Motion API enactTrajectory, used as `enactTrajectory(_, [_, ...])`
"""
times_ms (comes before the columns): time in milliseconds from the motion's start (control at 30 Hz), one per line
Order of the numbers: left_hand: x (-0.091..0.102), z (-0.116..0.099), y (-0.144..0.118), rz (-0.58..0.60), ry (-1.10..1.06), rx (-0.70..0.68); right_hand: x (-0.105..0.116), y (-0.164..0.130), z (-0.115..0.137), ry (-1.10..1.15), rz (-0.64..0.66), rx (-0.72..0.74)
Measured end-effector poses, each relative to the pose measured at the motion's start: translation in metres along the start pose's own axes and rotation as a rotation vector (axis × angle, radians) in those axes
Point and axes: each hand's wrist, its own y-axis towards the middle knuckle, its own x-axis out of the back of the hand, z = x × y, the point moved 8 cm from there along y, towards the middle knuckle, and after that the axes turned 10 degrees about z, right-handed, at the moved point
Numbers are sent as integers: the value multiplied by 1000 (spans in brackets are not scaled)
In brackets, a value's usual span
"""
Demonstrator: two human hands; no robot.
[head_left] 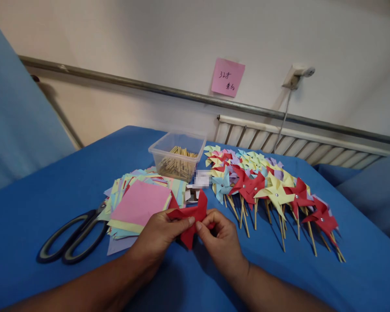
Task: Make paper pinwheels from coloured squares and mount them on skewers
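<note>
Both my hands are on the red folded paper pinwheel piece [191,219], held just above the blue cloth-covered bench [52,190]. My left hand [159,234] pinches it from the left, thumb and forefinger closed on the paper near its middle. My right hand [222,240] pinches from the right, fingers curled, thumb tip nearly meeting the left thumb. Red flaps stick out above and below the pinch; one points up, one points down toward me.

Just left of my left hand: loose stack of square coloured paper sheets [139,203], pink sheet on top, yellow, green and lilac edges showing underneath. Black-handled scissors [73,238] lie left of the stack, blades tucked under its edge, handles toward me.

Behind the stack: clear rectangular plastic tub [178,156] holding thin wooden sticks [180,162]. A small white item sits between the tub and my hands; partly blurred, can't tell what it is.

Right of my hands: row of finished paper pinwheels on wooden sticks [273,190], red, yellow, light blue, lilac and green, overlapping, sticks pointing toward me.

On the wall behind: pink sticky note [228,77] with handwriting, a metal rail [149,89] under it, and a white wall plug with cable [295,76] to the right.
</note>
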Motion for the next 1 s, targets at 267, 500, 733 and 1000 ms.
enactTrajectory(267, [3,-4,1,9,-7,-52,14,0,-8,189,-54,-64])
enactTrajectory(500, [3,-9,1,-5,115,-19,11,6,-22,400,38,-124])
enactTrajectory(733, [-1,-3,3,78,407,-13,-17,2,-11,443,330,-170])
enactTrajectory(1000, [-1,-2,5,131,467,-15,-16,4,-15,256,304,-139])
